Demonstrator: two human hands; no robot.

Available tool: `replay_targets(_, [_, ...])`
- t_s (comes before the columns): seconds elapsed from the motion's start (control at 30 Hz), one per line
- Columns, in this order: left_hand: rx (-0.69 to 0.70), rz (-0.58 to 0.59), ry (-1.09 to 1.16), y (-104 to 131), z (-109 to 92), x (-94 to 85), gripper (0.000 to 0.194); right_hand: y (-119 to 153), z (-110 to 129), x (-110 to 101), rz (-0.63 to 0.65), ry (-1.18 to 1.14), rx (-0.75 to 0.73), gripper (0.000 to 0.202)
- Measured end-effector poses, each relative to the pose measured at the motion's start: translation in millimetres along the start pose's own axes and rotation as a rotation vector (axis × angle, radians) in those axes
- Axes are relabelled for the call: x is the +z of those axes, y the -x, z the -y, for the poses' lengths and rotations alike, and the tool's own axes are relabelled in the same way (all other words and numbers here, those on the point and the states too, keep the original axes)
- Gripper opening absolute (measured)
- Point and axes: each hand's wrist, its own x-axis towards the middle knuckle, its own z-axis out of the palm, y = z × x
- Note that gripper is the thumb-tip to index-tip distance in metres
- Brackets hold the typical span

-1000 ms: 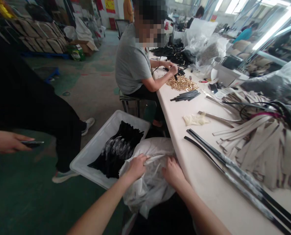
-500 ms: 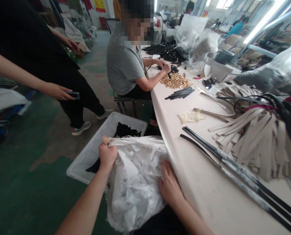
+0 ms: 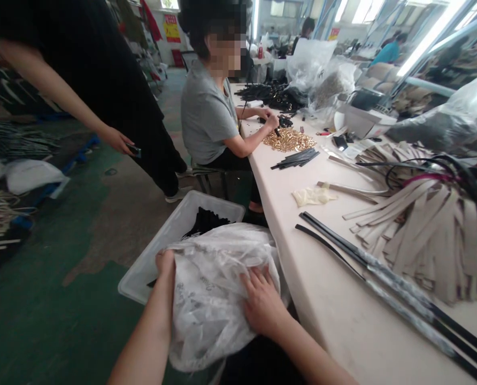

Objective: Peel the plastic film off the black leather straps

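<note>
A white, translucent plastic sack (image 3: 210,299) with dark printing rests over my lap, beside the table edge. My left hand (image 3: 165,264) is closed on its upper left edge. On the sack's right side lies my right hand (image 3: 260,299), fingers spread against the plastic. What the sack holds is hidden. Just beyond it on the floor stands a clear plastic bin (image 3: 174,219) with black pieces (image 3: 210,220) inside; the sack covers part of the bin.
Along my right runs a white table (image 3: 327,289) with long black strips (image 3: 338,246), a bundle of beige straps (image 3: 418,235), a pile of gold metal fittings (image 3: 289,140) and dark strips (image 3: 297,159). A seated co-worker (image 3: 208,115) works there; another person (image 3: 114,80) stands at left.
My right hand has shifted left onto the sack, whose top now bulges and folds over. My left hand has moved slightly left and down. The standing person has moved to the right.
</note>
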Motion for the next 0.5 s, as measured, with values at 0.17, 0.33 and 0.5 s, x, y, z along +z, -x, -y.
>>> replay_targets(0.17, [-0.012,0.032,0.004,2.2,-11.3,30.8,0.020,5.2,-22.0,-43.7,-0.342,-0.109,0.077,0.030])
replay_targets(0.33, [0.057,0.007,0.071,12.3,-19.6,33.7,0.013,-17.0,-60.9,-75.5,-0.483,-0.033,0.479,0.031])
replay_targets(0.5, [0.111,-0.001,0.137,24.2,-24.0,18.1,0.014,-46.2,-60.0,-77.6,-0.153,0.100,0.515,0.023])
